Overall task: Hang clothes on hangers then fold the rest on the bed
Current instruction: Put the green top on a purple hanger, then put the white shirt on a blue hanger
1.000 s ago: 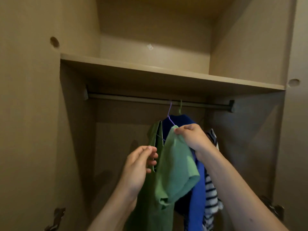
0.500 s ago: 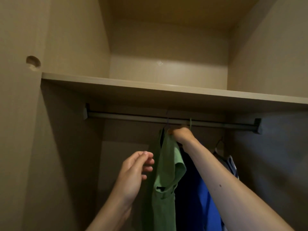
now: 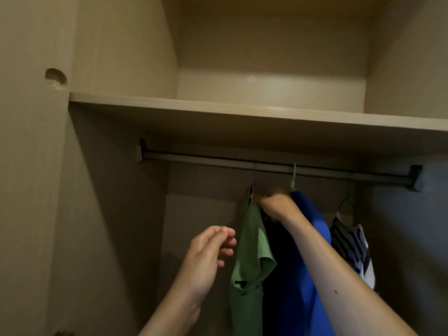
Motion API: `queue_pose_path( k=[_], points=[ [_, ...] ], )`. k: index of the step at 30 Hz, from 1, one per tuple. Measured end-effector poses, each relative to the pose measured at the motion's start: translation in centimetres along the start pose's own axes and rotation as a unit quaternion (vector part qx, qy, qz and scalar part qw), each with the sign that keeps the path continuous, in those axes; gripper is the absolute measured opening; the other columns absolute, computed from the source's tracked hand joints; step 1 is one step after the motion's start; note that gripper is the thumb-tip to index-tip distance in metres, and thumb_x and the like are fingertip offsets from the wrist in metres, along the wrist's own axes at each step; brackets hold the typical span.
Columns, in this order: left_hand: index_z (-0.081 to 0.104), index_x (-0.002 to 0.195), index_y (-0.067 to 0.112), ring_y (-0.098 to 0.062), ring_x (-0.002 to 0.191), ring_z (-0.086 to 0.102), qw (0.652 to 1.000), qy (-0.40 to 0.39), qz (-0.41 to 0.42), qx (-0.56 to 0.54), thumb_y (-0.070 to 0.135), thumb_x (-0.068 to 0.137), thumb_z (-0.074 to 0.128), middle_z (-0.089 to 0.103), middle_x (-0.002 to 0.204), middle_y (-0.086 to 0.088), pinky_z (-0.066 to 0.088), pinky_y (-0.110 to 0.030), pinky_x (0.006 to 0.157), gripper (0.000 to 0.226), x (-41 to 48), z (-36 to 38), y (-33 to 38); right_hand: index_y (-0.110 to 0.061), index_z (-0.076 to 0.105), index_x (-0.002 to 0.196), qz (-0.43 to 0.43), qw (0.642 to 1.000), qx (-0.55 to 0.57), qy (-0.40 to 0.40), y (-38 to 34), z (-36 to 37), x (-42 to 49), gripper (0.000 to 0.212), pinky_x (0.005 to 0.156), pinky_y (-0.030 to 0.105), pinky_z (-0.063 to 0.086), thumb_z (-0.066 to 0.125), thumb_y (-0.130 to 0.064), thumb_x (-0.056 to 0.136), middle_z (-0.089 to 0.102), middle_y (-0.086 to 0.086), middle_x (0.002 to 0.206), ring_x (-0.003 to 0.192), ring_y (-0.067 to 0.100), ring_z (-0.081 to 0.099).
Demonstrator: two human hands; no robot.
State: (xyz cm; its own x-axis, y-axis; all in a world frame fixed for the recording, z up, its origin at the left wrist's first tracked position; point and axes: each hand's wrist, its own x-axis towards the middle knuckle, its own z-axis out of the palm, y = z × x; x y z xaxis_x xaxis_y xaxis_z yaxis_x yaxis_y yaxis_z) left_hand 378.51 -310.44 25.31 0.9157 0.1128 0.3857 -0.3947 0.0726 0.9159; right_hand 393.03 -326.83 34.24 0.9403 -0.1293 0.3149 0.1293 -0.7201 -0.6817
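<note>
Open wardrobe, dim light, viewed from below the shelf [image 3: 242, 112]. A dark rail [image 3: 218, 162] ran under the shelf between two end brackets. Three garments hung from it. The green shirt [image 3: 249, 263] hung leftmost, edge-on, on a thin purple hanger hook [image 3: 255, 173] that was caught over the rail. Just right of it, touching, hung the blue garment [image 3: 308, 251] on a green hanger hook [image 3: 293, 177]. Further right, near the rail's end, hung a striped black-and-white garment [image 3: 351, 246] on a dark hanger; its hook was hard to make out in shadow. The right hand [image 3: 274, 204] was raised to the top of the green shirt, fingers [image 3: 257, 197] pinched together on the shirt's collar area just below the purple hook; whether they also held the hanger wire could not be told. The right forearm crossed in front of the blue garment. The left hand [image 3: 206, 258] hovered lower and to the left of the green shirt, near it but not touching, fingers loosely curled and slightly apart, holding nothing. A round recess [image 3: 55, 77] showed in the left side panel.
</note>
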Motion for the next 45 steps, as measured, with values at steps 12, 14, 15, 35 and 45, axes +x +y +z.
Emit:
queue_pose_path(
  k=[12, 14, 15, 35, 45],
  points=[
    [0.075, 0.089, 0.024, -0.016, 0.087, 0.065, 0.988, 0.140, 0.056, -0.015, 0.043, 0.086, 0.057, 0.073, 0.092, -0.003, 0.042, -0.035, 0.078, 0.027, -6.4, -5.0, -1.4, -0.030, 0.065, 0.086, -0.244, 0.951, 0.182, 0.057, -1.0, 4.6, -14.1, 0.026, 0.067, 0.036, 0.054, 0.063, -0.055, 0.088, 0.066, -0.010, 0.076, 0.072, 0.011, 0.066],
    [0.076, 0.090, 0.026, -0.018, 0.089, 0.065, 0.980, 0.187, 0.067, -0.001, 0.044, 0.084, 0.051, 0.073, 0.094, -0.004, 0.043, -0.037, 0.080, 0.031, -9.1, -6.9, -1.5, -0.028, 0.066, 0.083, -0.259, 0.933, 0.249, -0.016, -1.8, 8.1, -16.6, 0.029, 0.067, 0.040, 0.057, 0.064, -0.056, 0.082, 0.068, -0.007, 0.073, 0.066, 0.014, 0.067],
    [0.075, 0.091, 0.026, -0.018, 0.089, 0.065, 0.975, 0.210, 0.074, 0.003, 0.043, 0.084, 0.051, 0.073, 0.094, -0.005, 0.042, -0.038, 0.080, 0.031, -10.4, -7.8, -1.3, -0.026, 0.066, 0.083, -0.265, 0.921, 0.279, -0.056, -2.2, 9.9, -17.9, 0.029, 0.066, 0.040, 0.057, 0.065, -0.055, 0.080, 0.068, -0.006, 0.073, 0.064, 0.016, 0.066],
    [0.076, 0.089, 0.030, -0.020, 0.084, 0.068, 0.767, 0.593, 0.105, 0.220, 0.054, 0.069, 0.055, 0.074, 0.091, -0.010, 0.045, -0.038, 0.072, 0.038, -52.9, -26.1, 9.2, -0.032, 0.065, 0.090, -0.362, 0.647, 0.445, -0.502, -19.5, 24.3, -62.3, 0.007, 0.065, 0.027, 0.055, 0.070, -0.036, 0.088, 0.069, -0.009, 0.083, 0.078, 0.014, 0.069],
    [0.075, 0.089, 0.031, -0.020, 0.089, 0.068, 0.702, 0.681, 0.044, 0.204, 0.048, 0.083, 0.057, 0.074, 0.092, -0.003, 0.047, -0.035, 0.076, 0.026, -67.9, -36.5, 13.1, -0.024, 0.065, 0.097, -0.331, 0.634, 0.396, -0.576, -28.7, 29.8, -81.0, 0.008, 0.074, 0.042, 0.061, 0.067, -0.031, 0.093, 0.070, -0.007, 0.088, 0.074, 0.012, 0.071]
  ],
)
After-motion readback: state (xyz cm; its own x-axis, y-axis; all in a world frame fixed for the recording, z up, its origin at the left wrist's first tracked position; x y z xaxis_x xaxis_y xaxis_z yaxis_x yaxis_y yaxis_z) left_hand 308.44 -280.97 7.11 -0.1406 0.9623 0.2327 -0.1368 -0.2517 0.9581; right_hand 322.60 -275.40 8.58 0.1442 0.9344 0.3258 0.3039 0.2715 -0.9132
